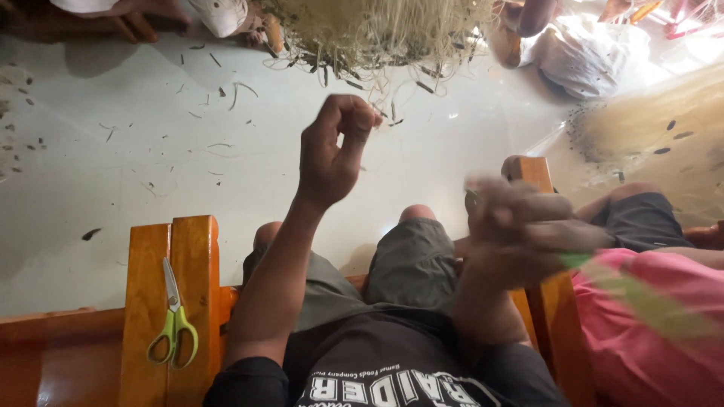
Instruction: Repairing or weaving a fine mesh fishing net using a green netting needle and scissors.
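My left hand is raised over my knees, its fingertips pinched together against the thumb. Whether a thin strand sits in the pinch is too fine to see. My right hand is blurred by motion beside the right wooden armrest. It is closed around a long green and yellowish leaf strip, which trails off to the lower right across a pink cloth.
Green-handled scissors lie on the left wooden armrest. A heap of pale dry fibres lies on the white floor ahead, with scraps scattered about. Another person's knee in dark shorts is at my right, and other people's hands are at the top.
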